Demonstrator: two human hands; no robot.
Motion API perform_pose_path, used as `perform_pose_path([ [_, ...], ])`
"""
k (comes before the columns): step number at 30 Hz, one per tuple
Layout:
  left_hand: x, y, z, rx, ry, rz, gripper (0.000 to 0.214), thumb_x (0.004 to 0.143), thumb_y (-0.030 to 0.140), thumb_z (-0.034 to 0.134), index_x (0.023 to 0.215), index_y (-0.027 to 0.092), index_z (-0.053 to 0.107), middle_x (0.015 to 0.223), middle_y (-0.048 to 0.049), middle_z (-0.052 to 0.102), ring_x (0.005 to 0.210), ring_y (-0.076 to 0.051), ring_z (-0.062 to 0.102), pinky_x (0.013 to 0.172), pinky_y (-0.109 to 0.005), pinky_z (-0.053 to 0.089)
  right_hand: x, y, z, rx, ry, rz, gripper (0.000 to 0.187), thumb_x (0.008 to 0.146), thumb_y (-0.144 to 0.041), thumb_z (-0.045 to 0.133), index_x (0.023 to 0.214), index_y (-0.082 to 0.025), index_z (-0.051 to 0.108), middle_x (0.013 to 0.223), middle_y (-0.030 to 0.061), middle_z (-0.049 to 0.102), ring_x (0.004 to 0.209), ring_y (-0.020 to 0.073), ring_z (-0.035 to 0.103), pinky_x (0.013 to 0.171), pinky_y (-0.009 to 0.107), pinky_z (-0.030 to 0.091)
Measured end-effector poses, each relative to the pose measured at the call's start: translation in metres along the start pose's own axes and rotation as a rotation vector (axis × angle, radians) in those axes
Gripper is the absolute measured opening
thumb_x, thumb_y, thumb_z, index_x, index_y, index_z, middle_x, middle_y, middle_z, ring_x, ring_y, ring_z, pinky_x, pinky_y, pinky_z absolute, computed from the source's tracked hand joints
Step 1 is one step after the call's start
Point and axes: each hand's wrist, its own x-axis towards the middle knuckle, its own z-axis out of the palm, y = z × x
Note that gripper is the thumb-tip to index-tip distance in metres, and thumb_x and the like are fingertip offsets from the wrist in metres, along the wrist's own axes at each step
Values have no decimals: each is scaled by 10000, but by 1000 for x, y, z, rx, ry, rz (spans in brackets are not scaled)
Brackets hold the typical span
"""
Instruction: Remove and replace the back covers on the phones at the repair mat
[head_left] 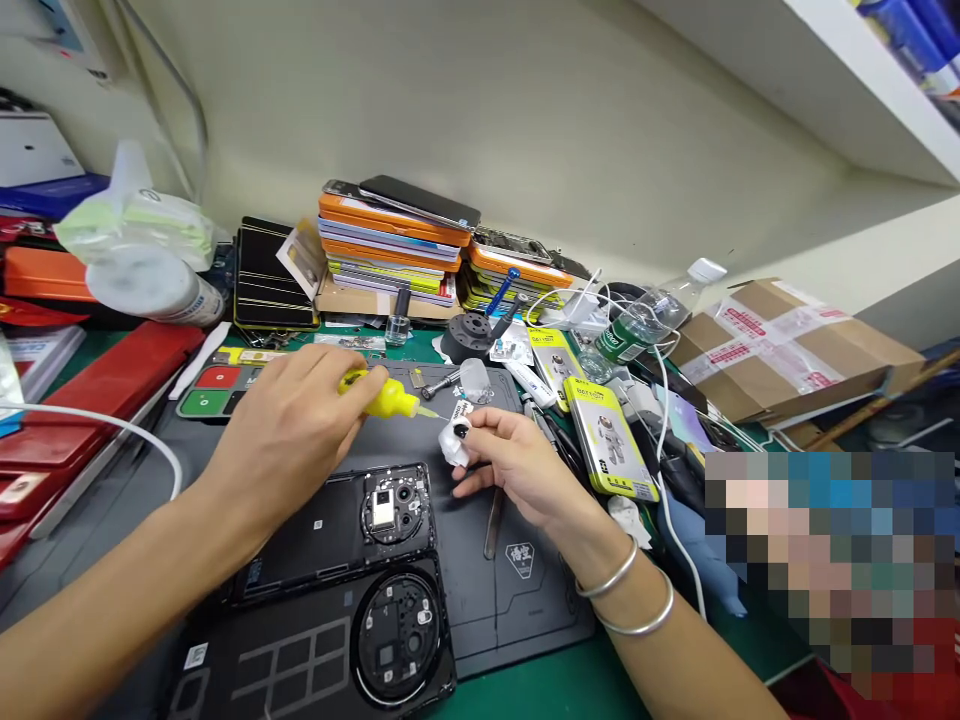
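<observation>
My left hand is closed around a small yellow squeeze bottle, tilted so its thin needle tip points right. That tip reaches a crumpled white tissue, pinched by the thumb and fingers of my right hand; I cannot tell whether they touch. Below my hands lies an opened phone with its camera module exposed. Its detached black back cover, with a large round camera ring, lies nearer to me. Under my right hand a thin metal pry tool rests on the dark work mat.
Stacked orange and yellow boxes stand against the wall. Yellow battery packs, a plastic bottle and a taped carton crowd the right. A red case lies left. White cables cross the bench. A blurred patch covers the lower right.
</observation>
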Motion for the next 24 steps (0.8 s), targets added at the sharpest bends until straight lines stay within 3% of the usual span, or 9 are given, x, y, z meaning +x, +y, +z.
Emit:
perform_pose_path([
  [4, -2, 4, -4, 128, 41, 54, 248, 872, 148, 418, 1031, 164, 609, 1008, -132, 637, 926, -305, 570, 720, -436, 481, 0, 1, 0, -6, -17, 20, 190, 730, -281, 695, 759, -149, 561, 635, -17, 596, 511, 94, 603, 485, 234, 590],
  [8, 1, 6, -4, 146, 4, 41, 263, 886, 151, 391, 1017, 190, 615, 1020, -121, 636, 935, -297, 562, 724, -429, 488, 0, 1, -1, 1, -30, 15, 182, 729, -275, 696, 763, -149, 569, 637, -13, 610, 500, 91, 600, 489, 231, 591],
  [16, 1, 6, -1, 109, -9, 37, 278, 888, 151, 383, 1040, 171, 614, 1010, -133, 625, 935, -309, 557, 735, -436, 484, 0, -1, -2, 4, -27, 18, 159, 742, -255, 677, 772, -150, 560, 631, -15, 612, 498, 93, 605, 489, 233, 590],
  [24, 0, 5, 1, -20, -11, -62, 265, 850, 140, 435, 1013, 215, 630, 1010, -114, 637, 976, -303, 561, 787, -448, 470, -1, 0, -2, 3, -20, 17, 166, 737, -265, 684, 775, -150, 570, 628, -14, 613, 500, 96, 608, 489, 230, 590],
])
